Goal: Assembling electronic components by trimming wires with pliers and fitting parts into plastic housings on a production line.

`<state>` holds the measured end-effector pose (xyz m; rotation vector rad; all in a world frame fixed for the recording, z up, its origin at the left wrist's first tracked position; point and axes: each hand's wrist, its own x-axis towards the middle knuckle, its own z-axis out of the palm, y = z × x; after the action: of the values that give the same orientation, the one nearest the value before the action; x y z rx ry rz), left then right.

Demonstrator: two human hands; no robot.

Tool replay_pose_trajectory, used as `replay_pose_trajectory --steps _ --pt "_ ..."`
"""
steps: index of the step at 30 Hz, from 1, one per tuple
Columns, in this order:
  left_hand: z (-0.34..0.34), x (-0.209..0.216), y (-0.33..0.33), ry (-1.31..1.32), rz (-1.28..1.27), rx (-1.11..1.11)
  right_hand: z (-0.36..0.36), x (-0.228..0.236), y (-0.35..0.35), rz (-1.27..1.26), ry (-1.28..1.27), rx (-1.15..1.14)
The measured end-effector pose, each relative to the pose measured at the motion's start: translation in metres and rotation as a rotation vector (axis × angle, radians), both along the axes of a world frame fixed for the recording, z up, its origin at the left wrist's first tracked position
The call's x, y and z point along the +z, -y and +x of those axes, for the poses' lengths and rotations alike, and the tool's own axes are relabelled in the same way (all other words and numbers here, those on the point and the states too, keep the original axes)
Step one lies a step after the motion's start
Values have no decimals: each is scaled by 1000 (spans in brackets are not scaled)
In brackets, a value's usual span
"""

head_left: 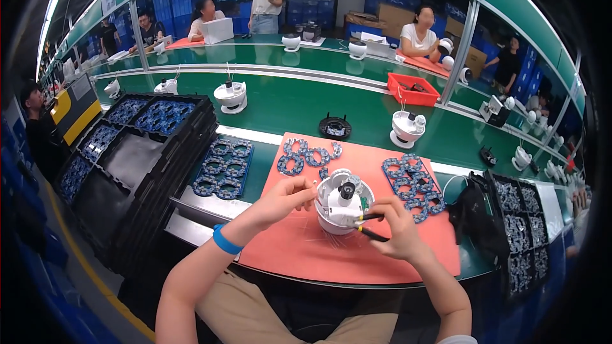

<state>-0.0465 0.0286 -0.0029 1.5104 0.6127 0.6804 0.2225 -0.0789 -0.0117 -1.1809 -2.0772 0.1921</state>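
Note:
A round white camera housing (331,222) with a black lens stands in front of me on an orange-pink mat (287,251). My right hand (400,229) is wrapped round a pair of cutting pliers (372,235) with black and yellow handles. Their jaws reach the near right part of the housing. At the housing's left edge, my left hand (290,196) has thumb and finger pinched together. What they pinch is too small to make out. A blue band circles my left wrist. Thin clear offcuts lie on the mat near the housing.
Ring-shaped circuit boards (231,147) (408,185) flank the housing. Stacked black trays (159,153) rise at left; more trays (523,229) stand at right. Behind the mat, a green conveyor (293,111) carries white camera units (407,130) and a black ring part (335,127). A red bin (413,90) sits farther back.

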Motion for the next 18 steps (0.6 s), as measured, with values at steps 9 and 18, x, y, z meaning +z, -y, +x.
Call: replay_pose_trajectory --steps 9,18 --pt "-7 -9 -4 -4 17 19 -6 -36 -4 207 206 35" --pt "-5 -15 -3 73 -75 144 -8 -38 -18 372 1 -2"
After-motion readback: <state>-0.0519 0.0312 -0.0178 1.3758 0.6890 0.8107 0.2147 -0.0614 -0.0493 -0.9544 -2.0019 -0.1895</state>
